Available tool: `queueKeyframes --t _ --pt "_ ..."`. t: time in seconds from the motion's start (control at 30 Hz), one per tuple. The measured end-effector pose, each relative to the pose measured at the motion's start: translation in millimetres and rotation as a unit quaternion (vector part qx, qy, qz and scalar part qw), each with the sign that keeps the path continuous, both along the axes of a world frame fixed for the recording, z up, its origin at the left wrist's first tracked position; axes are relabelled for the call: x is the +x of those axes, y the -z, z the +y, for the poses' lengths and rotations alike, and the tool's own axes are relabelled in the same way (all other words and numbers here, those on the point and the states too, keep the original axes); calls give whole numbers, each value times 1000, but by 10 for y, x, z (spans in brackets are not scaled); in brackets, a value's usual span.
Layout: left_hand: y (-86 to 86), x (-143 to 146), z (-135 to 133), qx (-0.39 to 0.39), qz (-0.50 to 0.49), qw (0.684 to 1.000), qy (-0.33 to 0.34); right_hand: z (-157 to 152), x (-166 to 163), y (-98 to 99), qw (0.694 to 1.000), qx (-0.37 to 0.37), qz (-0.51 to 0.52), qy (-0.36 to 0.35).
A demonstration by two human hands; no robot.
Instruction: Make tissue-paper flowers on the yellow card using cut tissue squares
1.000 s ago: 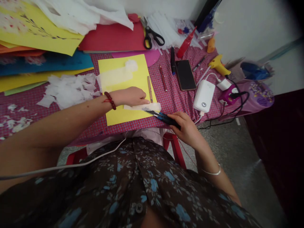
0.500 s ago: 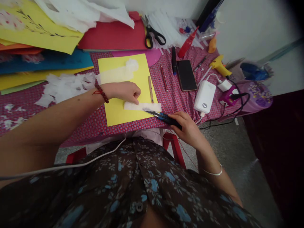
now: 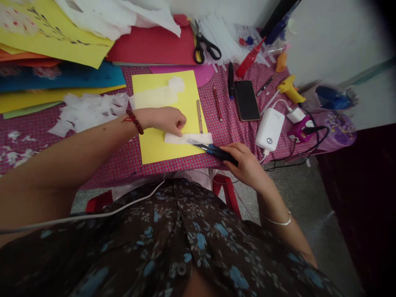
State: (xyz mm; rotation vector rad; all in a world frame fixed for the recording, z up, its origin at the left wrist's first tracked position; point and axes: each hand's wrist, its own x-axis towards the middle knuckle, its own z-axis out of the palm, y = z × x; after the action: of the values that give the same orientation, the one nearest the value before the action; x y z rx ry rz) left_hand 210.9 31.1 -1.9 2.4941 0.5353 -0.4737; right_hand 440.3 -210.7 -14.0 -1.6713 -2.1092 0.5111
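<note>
A pale wall (image 3: 337, 37) rose at the right of my cloth-covered table (image 3: 224, 128), its reddish fabric patterned in small checks, while another whitish stretch of wall (image 3: 185, 7) ran behind the table's far side. Below the near edge, 2 red furniture pieces (image 3: 228, 194) showed, 1 to my left and 1 to my right, over a speckled grey floor (image 3: 297, 185). A deep maroon surface (image 3: 365, 173), whether door or cupboard I could not tell, bordered the floor. Light was soft and dim, with 1 faint gleam on the floor near the maroon.
</note>
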Motion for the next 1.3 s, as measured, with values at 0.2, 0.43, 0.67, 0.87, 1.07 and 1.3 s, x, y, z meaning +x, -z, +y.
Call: queueKeyframes --t 0.2,0.43,0.67,0.87,1.07,1.3 --pt "-6 -1 -18 7 -2 1000 1 0 3 -59 1000 -20 9 -17" --pt "19 1 -11 6 -1 1000 -4 33 -10 -33 1000 0 4 -13" --pt "12 -8 -25 14 -4 1000 -1 -7 50 -44 1000 -19 12 -20" --pt "-50 30 -104 36 3 999 -11 -73 46 -69 1000 -6 19 -5" --pt "-57 96 -167 84 28 996 -14 -61 54 4 1000 20 21 -1" --pt "-56 95 -163 78 45 995 -32 38 53 61 999 29 8 -11"
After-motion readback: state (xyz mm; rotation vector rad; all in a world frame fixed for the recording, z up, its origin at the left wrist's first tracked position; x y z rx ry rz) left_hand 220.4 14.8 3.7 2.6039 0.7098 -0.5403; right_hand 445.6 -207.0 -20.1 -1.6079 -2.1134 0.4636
